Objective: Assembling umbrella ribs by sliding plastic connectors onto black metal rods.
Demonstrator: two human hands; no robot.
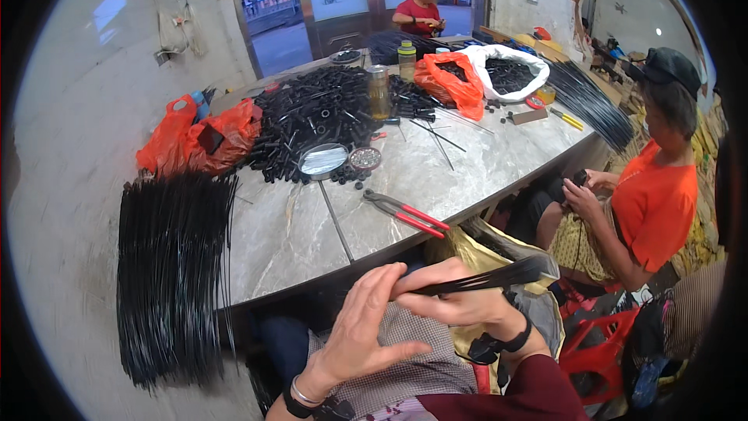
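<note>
Nearest the head camera, the left grip is spread with its thumb held away from the fingers, grasping nothing that shows, its fingertips just beside the right one; whether they touch is hard to tell. The right grip is closed around a small bundle of thin black rods, which sticks out to the right above the lap, near the edge of the marbled surface. Just beyond lie pincers with red handles, unheld, and a round dish of silvery pins. As far as can be judged, only this handful is gathered, and much remains: a thick sheaf of black rods lies at the surface's left end, and a large heap of short black tubular parts sits loose in the middle, between the orange plastic bags and the white plastic bag. No finished piece can be made out for certain. To the right, a co-worker in an orange shirt handles a small dark object.
</note>
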